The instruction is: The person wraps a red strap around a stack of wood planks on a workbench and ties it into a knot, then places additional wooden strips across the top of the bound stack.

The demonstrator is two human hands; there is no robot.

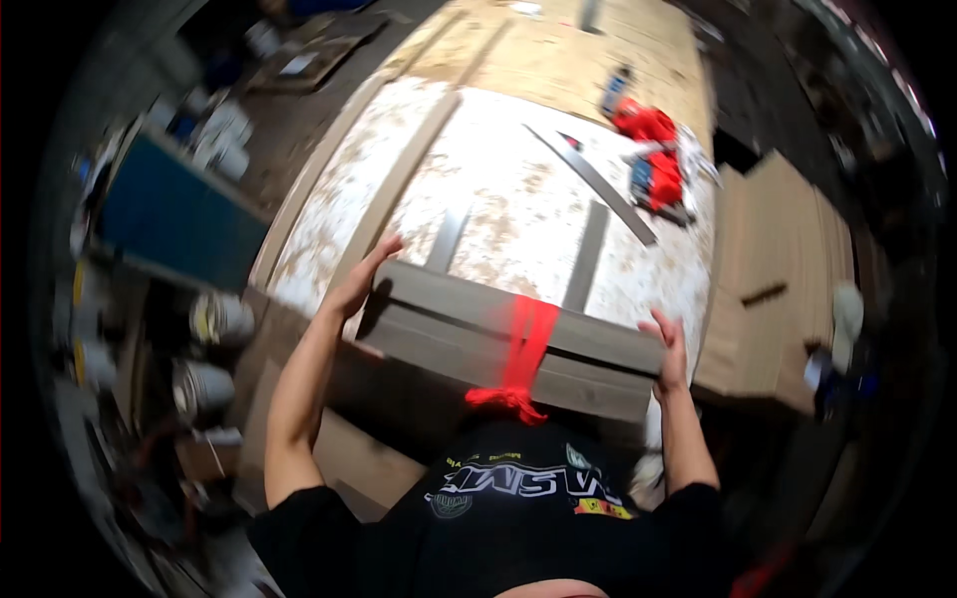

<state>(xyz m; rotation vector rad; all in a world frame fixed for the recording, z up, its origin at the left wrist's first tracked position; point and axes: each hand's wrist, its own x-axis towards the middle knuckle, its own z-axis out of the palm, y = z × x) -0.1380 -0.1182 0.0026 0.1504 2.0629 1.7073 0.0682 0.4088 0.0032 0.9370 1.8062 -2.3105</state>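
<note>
A long bundle of grey-brown boards point(449, 336) lies crosswise in front of my body at the table's near edge. A red cloth strip point(529, 344) is tied round its middle, with a knot on the side toward me. Between the boards runs a dark gap. My left hand point(365, 281) holds the bundle's left end, thumb and fingers along the end face. At the opposite end, my right hand point(673, 351) presses against it with fingertips pointing up. Beyond the bundle, two flat grey strips point(588, 254) point(450, 237) lie on the white, brown-stained tabletop point(498, 179).
A long metal straightedge point(598, 189) lies slantwise on the table. Red cloth point(653, 140) and a blue tool point(643, 184) are at its right side. Wooden rails point(399, 184) run along the left. Stacked cardboard point(773, 279) stands right; buckets point(204, 389) stand at left.
</note>
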